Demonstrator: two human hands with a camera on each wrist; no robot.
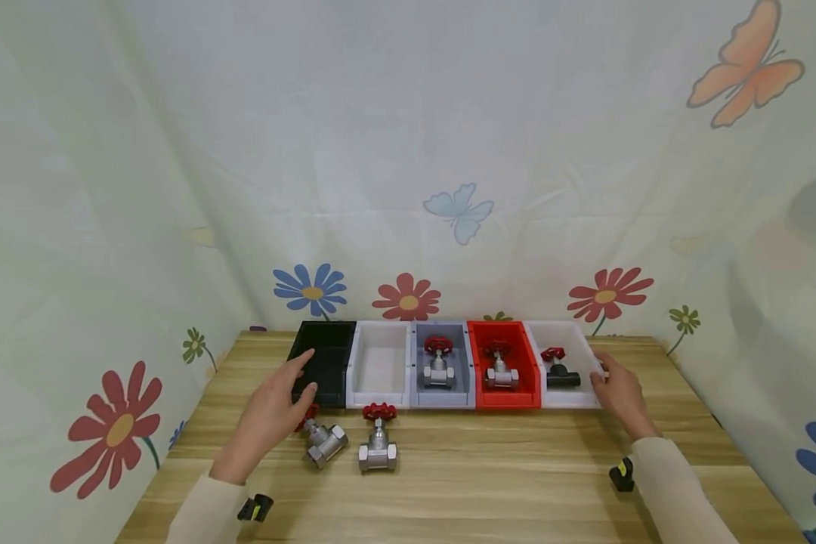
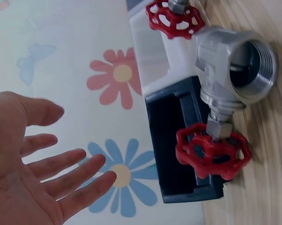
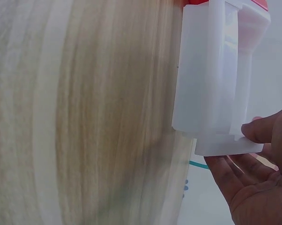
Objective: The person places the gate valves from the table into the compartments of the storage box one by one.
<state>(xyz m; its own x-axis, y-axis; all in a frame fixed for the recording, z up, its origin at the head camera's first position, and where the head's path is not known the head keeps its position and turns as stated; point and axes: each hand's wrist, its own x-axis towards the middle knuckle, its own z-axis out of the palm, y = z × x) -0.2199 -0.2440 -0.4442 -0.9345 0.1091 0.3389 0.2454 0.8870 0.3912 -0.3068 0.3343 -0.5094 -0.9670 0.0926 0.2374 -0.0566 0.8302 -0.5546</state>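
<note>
Right hand (image 1: 620, 393) had a proper grip on the end white bin (image 1: 564, 331), far right of the row, thumb over the rim and fingers round the outside of the wall. My guess at why there: nothing was butted up against that side, so it made an easy edge to grab. A black valve (image 1: 561, 376) with a red wheel sat inside it.

Left hand (image 1: 270, 408) was way over at the other end by the black bin (image 1: 329, 366), fingers loose and spread, holding nothing. Couldn't tell whether the fingertips touched the rim.

Between those two came, left to right, a second white bin (image 1: 381, 370), a grey bin (image 1: 461, 347) and a red bin (image 1: 522, 351), all wall to wall, presumably so they'd make one neat row. The grey and red ones each had a metal valve in them, wheel toward the back.

Out front on the tabletop (image 1: 483, 476) lay a slanted valve (image 1: 326, 444) close to my left hand and a straight valve (image 1: 378, 451) just right of it, both probably placed for easy reach. Behind everything hung a flowery cloth (image 1: 381, 151).
</note>
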